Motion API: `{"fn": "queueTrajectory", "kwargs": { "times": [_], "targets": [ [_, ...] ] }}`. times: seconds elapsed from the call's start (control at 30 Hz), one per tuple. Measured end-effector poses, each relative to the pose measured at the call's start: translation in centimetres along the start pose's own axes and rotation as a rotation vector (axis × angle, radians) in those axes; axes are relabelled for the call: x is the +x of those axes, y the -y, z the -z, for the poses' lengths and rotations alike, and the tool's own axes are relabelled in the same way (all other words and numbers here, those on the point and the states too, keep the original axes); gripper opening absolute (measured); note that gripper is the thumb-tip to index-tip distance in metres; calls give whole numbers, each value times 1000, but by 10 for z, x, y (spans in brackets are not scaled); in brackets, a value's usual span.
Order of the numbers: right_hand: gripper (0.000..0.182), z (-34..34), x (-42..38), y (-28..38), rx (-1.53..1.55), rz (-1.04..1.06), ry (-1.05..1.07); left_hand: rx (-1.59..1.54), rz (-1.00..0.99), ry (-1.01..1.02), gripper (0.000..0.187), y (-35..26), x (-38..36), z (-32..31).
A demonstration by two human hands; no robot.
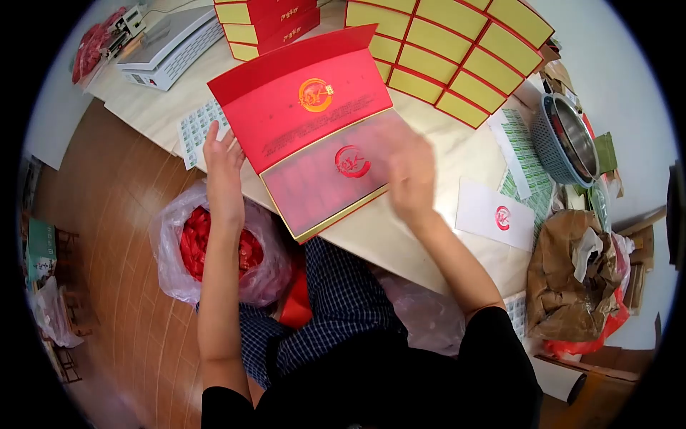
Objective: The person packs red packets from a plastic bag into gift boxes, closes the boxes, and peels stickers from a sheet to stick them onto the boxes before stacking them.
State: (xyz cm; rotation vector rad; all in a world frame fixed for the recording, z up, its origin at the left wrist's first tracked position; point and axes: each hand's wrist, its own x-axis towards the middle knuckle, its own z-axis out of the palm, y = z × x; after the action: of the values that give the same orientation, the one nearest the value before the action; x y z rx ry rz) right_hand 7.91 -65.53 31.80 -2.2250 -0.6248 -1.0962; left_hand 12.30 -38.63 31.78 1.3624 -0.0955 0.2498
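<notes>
A red gift box (307, 230) lies with its lid raised at the front edge of the table. Gold print and dark lettering mark the inside of the lid (279, 93). Over the box's contents rests a translucent sheet (307, 175) with a red round logo; reddish shapes show faintly through it. My left hand (224, 168) is open beside the left side of the box, fingers stretched upward near the lid. Blurred by motion, my right hand (413, 175) is at the right end of the sheet, its fingers indistinct.
Red-and-gold boxes (443, 53) stand stacked at the back, with more red boxes (268, 25) near a scale (171, 50). A stack of logo sheets (495, 214) lies right, near a colander (554, 139) and brown bag (575, 279). Below left, a plastic bag (168, 268) holds red packets.
</notes>
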Motion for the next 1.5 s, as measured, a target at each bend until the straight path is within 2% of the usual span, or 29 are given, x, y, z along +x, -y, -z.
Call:
{"fn": "queueTrajectory", "kwargs": {
  "times": [0.07,0.13,0.17,0.2,0.27,0.33,0.4,0.43,0.53,0.73,0.8,0.87,1.0,1.07,1.1,1.13,1.17,1.2,1.23,1.3,1.37,1.43,1.47,1.5],
  "targets": [
    [30,18,10,-17,173,-350,-238,24,-65,12,68,-19,0,-8],
    [38,43,24,-33,182,-440,-392,-151,-49,80,70,-47,-14,-21],
    [42,54,25,-45,197,-447,-441,-206,-21,400,73,-52,-14,-12],
    [46,64,26,-56,214,-453,-487,-78,74,478,71,-55,-23,-12],
    [48,76,27,-70,316,-496,-576,408,44,563,65,-42,-36,-24],
    [46,80,25,-77,362,-507,-581,581,127,604,58,-28,-51,-38],
    [47,78,17,-84,415,-581,-369,1076,-252,709,61,-12,-64,-49],
    [48,71,14,-85,425,-574,-258,1305,-340,702,62,-6,-71,-55],
    [62,54,15,-75,400,-540,116,1372,-374,641,64,-5,-79,-63],
    [65,29,2,-64,259,-446,465,1405,-423,603,73,1,-80,-61],
    [66,27,1,-65,243,-437,510,1412,-443,607,75,2,-80,-61],
    [66,25,1,-66,301,-484,459,1361,-411,563,78,2,-81,-61],
    [66,20,4,-61,294,-417,496,1491,-548,517,77,15,-82,-56],
    [65,17,9,-52,152,-443,458,1297,-456,639,78,0,-79,-47],
    [65,15,13,-50,97,-437,465,1078,-473,659,78,3,-76,-39],
    [64,11,17,-48,41,-436,465,814,-387,660,66,3,-72,-34],
    [52,5,22,-44,41,-463,396,487,-276,617,59,-3,-63,-22],
    [52,-5,32,-39,58,-441,401,156,-169,577,51,-9,-52,-9],
    [44,-15,41,-34,58,-402,414,194,-91,395,40,-7,-43,6],
    [26,-34,67,-8,50,-275,437,240,-141,33,31,7,-16,43],
    [27,-66,90,15,105,-156,529,232,-138,-342,29,33,14,85],
    [24,-111,108,30,189,-7,614,207,-60,-556,38,55,32,125],
    [26,-136,115,36,192,3,684,234,35,-624,45,65,38,141],
    [28,-162,121,41,195,18,757,202,158,-587,50,68,42,149]
  ]
}}
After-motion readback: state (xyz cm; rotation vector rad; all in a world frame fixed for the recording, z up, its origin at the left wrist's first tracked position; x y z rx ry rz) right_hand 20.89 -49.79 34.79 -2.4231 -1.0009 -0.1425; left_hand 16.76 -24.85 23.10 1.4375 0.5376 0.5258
